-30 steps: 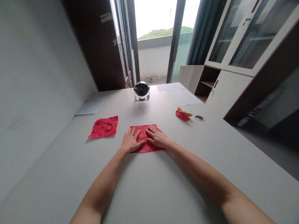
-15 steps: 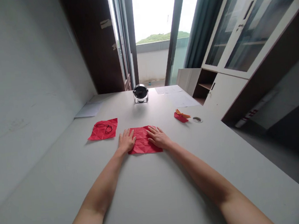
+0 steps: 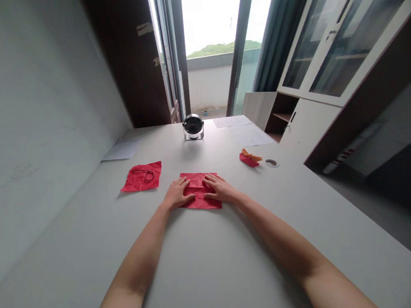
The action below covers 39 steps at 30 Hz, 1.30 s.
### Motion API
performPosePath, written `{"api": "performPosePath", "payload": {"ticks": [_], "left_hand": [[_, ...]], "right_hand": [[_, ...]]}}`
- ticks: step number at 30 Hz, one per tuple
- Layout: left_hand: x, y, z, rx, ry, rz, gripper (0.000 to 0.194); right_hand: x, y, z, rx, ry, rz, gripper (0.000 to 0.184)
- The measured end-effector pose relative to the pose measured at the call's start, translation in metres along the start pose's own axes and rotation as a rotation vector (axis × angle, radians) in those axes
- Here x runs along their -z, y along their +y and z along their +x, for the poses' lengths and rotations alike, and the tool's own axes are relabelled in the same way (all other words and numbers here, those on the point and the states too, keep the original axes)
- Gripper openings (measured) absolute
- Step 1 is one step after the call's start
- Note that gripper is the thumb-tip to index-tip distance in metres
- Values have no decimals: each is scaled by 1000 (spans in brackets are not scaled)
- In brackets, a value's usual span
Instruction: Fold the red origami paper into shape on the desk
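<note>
A creased sheet of red paper (image 3: 200, 203) lies on the white table in front of me, with fold lines across it. On its left side rests my left hand (image 3: 178, 193), fingers stretched out and thumb pointing inward. My right hand (image 3: 221, 189) lies on the right side in the same way, fingers extended and thumb toward the middle. Both palms face down, and each hand covers part of the paper's side edge. Neither hand grips anything that I can see.
Left of my hands lies another creased red paper (image 3: 135, 181) with a thin black cord (image 3: 149, 177) on it. To the right are a folded red and orange paper piece (image 3: 250, 158) and a round table hole (image 3: 272, 163). A silver-framed round device (image 3: 193, 127) stands farther back.
Both thumbs have spread inward over the red paper. My left hand has shifted slightly right, farther onto the sheet. The paper's upper left corner now sits a little farther right.
</note>
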<state>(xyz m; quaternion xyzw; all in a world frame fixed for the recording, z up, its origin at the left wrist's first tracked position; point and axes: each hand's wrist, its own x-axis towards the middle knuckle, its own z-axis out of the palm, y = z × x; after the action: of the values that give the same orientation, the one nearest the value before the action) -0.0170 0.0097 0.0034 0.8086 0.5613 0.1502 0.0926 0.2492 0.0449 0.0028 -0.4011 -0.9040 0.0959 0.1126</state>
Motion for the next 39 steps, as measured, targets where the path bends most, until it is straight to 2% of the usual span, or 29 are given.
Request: {"api": "performPosePath", "payload": {"ticks": [5, 10, 17, 22, 25, 29, 34, 36, 39], "left_hand": [[6, 1, -4, -21, 131, -76, 52], [6, -1, -4, -12, 180, -128, 28], [8, 0, -6, 28, 189, -171, 21], [7, -2, -7, 76, 271, -306, 15], [2, -5, -6, 112, 334, -461, 18], [-3, -6, -3, 142, 378, -775, 28], [-3, -2, -1, 90, 279, -1123, 58], [-4, -3, -1, 96, 280, -1124, 59], [-6, -7, -1, 181, 344, -888, 51]], "right_hand": [[5, -2, -2, -14, 51, 9, 74], [8, -5, -3, -11, 108, 11, 59], [5, 1, -1, 37, 179, 42, 24], [1, 3, 1, -20, 268, 144, 24], [-2, 4, 3, -129, 392, 336, 29], [-3, 6, 5, -245, 551, 566, 34], [-4, 7, 6, -240, 556, 643, 31], [-6, 6, 7, -249, 543, 634, 27], [-10, 6, 7, -278, 518, 545, 34]]}}
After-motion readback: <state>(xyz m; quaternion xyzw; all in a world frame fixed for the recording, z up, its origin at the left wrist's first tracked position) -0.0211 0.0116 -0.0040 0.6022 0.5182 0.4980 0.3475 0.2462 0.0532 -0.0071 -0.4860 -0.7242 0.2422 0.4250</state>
